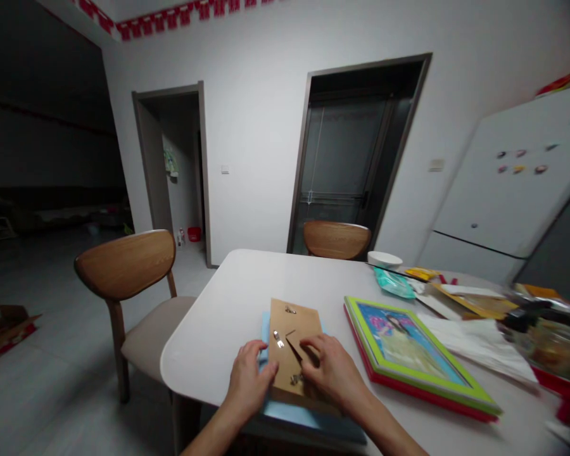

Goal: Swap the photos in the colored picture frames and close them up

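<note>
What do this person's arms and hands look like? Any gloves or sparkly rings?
The left hand and right hand are bare: no gloves or rings visible. The left forearm and right forearm show no sleeves, watch or bracelet.

Backing board (304,320): brown, smooth, matt, fibreboard-like; clips (278,342): shiny metal; bench (237,285): smooth, white, low sheen; chair back (128,263): grained wood, satin; seat (159,332): matt, cloth-like; green frame (363,330): smooth, plastic-looking; teal packet (393,283): crinkled, glossy plastic film.
</note>
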